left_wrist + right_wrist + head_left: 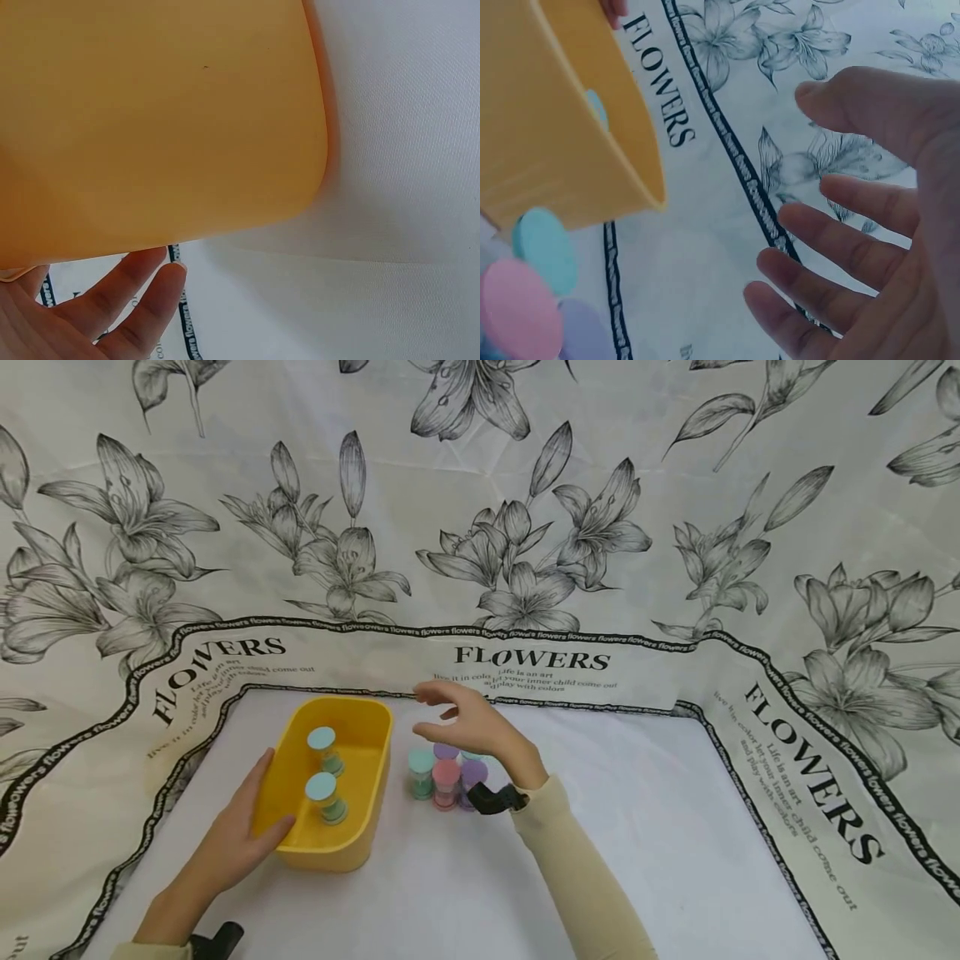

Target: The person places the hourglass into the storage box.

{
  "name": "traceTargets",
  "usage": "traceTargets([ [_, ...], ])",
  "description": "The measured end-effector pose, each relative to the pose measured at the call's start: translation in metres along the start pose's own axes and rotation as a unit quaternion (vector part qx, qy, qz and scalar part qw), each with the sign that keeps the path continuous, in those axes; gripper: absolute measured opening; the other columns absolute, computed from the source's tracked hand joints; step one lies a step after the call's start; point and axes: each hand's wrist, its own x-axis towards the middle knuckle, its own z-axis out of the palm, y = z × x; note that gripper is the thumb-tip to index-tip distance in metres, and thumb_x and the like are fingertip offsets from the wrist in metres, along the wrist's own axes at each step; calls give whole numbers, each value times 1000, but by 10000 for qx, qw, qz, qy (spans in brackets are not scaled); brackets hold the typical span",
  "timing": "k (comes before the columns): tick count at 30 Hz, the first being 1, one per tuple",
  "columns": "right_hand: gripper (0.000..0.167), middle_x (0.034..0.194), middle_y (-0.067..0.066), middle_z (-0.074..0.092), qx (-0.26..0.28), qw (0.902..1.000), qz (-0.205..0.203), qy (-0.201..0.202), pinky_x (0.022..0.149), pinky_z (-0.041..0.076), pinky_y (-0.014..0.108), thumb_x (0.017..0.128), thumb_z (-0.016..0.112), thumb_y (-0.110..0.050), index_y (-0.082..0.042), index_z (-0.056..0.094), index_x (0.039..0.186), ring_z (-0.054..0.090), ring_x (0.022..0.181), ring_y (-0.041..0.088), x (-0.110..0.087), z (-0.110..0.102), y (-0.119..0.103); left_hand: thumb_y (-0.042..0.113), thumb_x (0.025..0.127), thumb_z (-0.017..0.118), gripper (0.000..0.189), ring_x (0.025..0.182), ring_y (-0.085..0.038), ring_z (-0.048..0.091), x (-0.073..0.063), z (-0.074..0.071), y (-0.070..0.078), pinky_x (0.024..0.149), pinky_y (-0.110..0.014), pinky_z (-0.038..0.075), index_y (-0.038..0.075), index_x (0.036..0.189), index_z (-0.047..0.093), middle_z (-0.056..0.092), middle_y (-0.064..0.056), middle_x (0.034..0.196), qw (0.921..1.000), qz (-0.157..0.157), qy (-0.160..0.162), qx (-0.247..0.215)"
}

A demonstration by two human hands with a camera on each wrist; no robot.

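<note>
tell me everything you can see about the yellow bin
The bin is plain yellow, smooth and plastic-looking, a deep rounded rectangle with an open top facing up. A small dark speck marks its outside in the left wrist view. It sits on the white cloth, left of a cluster of pieces. Inside are two blue-capped pieces, one nearer the person. The left hand holds its left side, thumb at the rim; the base is hidden.

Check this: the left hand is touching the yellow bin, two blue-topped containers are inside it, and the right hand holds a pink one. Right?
No: the right hand holds nothing, as the right wrist view shows. The left hand is touching the yellow bin, and two blue-topped containers are inside it.
</note>
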Motion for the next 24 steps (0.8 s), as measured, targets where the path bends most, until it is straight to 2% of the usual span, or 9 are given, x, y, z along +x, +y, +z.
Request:
traceTargets([
  [12,63,147,9,57,319,9919,298,1195,107,52,46,92,77,-26,-15,52,149,54,136,28,-64,-9,41,35,97,69,98,148,-56,28,1,0,4,112,-77,27,19,168,3,18,-23,170,9999,-110,-29,15],
  [24,64,144,18,59,774,9724,541,2132,102,54,53,92,78,-16,-9,50,150,56,134,36,-107,17,72,30,97,70,98,147,-56,29,2,0,3,111,-78,28,19,168,3,20,-25,169,10000,-85,11,-16],
])
